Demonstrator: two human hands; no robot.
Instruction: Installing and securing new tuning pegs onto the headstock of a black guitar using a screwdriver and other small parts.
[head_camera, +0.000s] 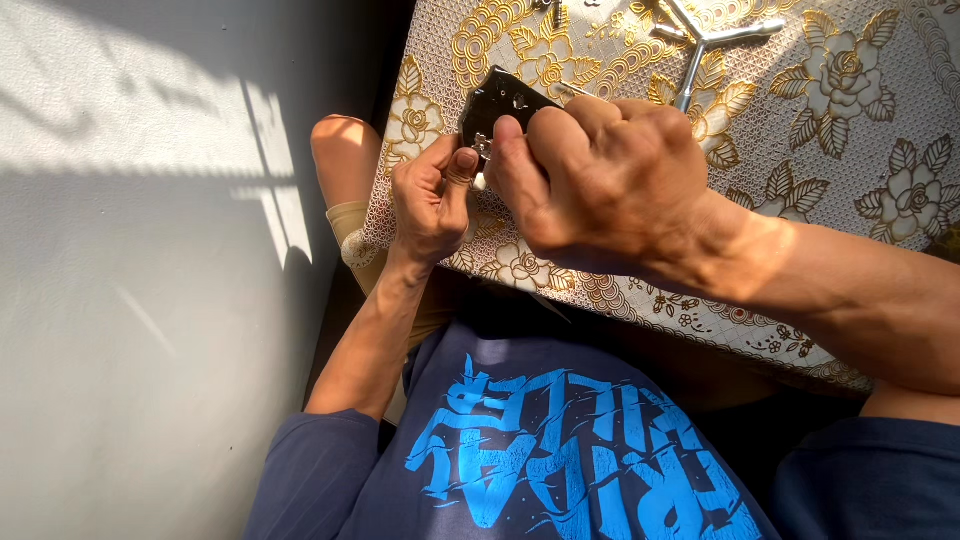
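My left hand (432, 196) and my right hand (590, 170) meet over the near left corner of a table. Between them is a small black flat part (500, 103) with tiny screws on it. The right hand grips it from the near side, thumb on top. My left hand's thumb and fingertips pinch at a small metal bit at the part's lower edge, touching the right thumb. What exactly the left fingers pinch is hidden.
The table wears a white cloth with gold flower patterns (850, 90). A silver three-armed metal tool (706, 44) lies at the far side. A pale sunlit floor (150, 250) is to the left. My knee (345, 160) pokes out beside the table edge.
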